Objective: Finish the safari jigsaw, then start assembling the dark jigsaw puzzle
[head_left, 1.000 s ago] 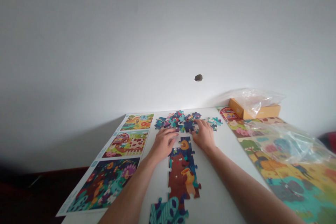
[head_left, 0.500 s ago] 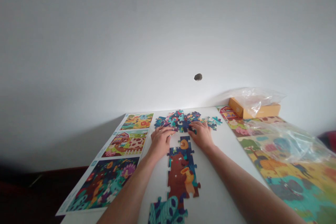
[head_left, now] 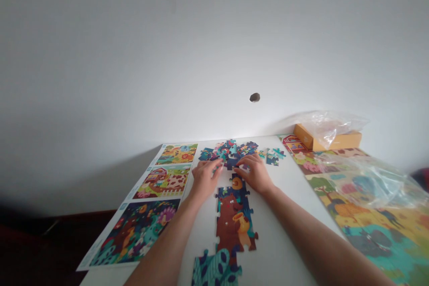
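Note:
Both my hands are over the far half of a white table, at the near edge of a heap of loose jigsaw pieces (head_left: 232, 148). My left hand (head_left: 205, 178) is left of the heap's near edge, fingers bent and the thumb apart from them. My right hand (head_left: 255, 173) reaches in from the right, thumb and forefinger apart, tips close beside a dark blue puzzle piece (head_left: 230, 164); whether they touch it is hard to see. Between my forearms lies a joined puzzle section (head_left: 229, 223) with a brown bear. Nearer me is a teal leaf-patterned section (head_left: 214, 269).
On the left lies a sheet of printed pictures (head_left: 136, 232). To the right are a colourful animal picture (head_left: 378, 241), a clear plastic bag (head_left: 375, 185) and an orange box (head_left: 342, 140) with more plastic on it. A white wall (head_left: 214, 53) with a hole stands behind the table.
My right hand has moved slightly left and nearer me, its fingertips now by the dark blue piece. The left hand's fingers have lifted and bent a little. The view has shifted slightly.

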`<state>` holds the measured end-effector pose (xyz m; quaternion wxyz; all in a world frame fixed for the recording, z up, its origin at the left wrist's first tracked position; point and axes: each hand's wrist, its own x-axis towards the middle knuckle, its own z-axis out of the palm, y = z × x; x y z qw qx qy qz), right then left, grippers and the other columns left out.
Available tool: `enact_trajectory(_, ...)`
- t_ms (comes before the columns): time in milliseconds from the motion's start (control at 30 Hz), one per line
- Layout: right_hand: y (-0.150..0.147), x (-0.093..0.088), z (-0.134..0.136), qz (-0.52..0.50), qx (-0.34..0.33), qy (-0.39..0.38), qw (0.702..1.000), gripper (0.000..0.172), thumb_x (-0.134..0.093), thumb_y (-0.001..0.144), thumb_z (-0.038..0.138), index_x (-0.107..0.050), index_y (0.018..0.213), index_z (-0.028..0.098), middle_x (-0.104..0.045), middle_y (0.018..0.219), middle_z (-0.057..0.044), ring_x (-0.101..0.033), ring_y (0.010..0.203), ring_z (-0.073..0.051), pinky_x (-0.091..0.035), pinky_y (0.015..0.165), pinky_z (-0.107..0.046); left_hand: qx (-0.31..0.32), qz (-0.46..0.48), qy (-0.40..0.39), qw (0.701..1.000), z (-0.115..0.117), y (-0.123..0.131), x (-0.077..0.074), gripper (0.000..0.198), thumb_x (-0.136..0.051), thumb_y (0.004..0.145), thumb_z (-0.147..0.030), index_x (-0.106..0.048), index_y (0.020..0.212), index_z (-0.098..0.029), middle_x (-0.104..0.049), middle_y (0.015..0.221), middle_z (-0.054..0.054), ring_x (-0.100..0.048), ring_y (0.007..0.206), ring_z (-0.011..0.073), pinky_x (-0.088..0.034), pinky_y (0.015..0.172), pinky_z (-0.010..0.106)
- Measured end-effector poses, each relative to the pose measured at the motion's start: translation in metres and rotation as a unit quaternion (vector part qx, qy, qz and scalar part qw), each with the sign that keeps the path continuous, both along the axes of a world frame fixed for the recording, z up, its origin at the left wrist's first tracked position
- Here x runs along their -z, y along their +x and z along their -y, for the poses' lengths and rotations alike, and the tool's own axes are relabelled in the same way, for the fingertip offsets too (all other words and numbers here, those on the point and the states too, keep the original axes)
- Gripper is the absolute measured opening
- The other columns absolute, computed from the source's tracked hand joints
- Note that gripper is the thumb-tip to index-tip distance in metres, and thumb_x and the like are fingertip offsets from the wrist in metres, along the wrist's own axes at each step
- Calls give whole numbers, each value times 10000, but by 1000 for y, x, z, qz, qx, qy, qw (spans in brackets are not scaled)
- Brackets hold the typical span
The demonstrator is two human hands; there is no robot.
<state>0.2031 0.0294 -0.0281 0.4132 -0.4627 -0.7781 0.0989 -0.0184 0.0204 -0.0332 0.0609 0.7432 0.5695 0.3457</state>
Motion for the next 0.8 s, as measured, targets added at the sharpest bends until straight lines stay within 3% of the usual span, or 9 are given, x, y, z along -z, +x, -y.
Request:
enact_trajectory(100, -4, -2, 3, -13, -72, 26, 997, 70, -727, 875, 286, -724, 908, 225, -723, 982, -51, -579, 935, -214, -445, 880, -354, 43, 60, -19, 997, 0, 3, 0, 365, -582, 942, -323, -658, 1291, -249, -761, 986, 42, -634, 1025, 227, -479, 961, 370)
enact_trajectory(233, -5, -3, 5, 13, -103, -9, 995, 78, -707, 863, 214, -715, 940, 228, -718, 986, -50, -582, 945, -218, -449, 884, -362, 47, 120, -48, 991, -2, 1, 2, 349, -622, 884, -260, -698, 1224, -244, -759, 977, 38, -649, 986, 218, -481, 949, 363)
enact_trajectory(367, -4, -4, 7, 65, -70, -69, 993, 346, -667, 785, 110, -685, 1107, 236, -697, 1076, -53, -561, 1052, -246, -417, 939, -396, 35, 141, -51, 988, -4, -3, 2, 321, -614, 868, -240, -729, 1168, -251, -752, 961, 33, -649, 944, 210, -487, 928, 360)
enact_trajectory(467, -3, -6, 9, 83, -36, -96, 991, 465, -685, 757, 149, -641, 1212, 232, -671, 1131, -62, -542, 1100, -266, -388, 972, -428, 18, 140, -31, 989, -3, -5, 0, 321, -607, 863, -225, -734, 1155, -268, -746, 927, 21, -648, 912, 203, -494, 903, 347)
enact_trajectory(800, 0, -6, 7, 102, -6, -103, 989, 371, -681, 789, 194, -687, 1153, 266, -672, 1134, -60, -542, 1098, -271, -356, 949, -437, -2, 118, -19, 993, -2, -4, -4, 278, -621, 834, -214, -757, 1069, -272, -741, 857, 7, -649, 916, 205, -494, 897, 346)
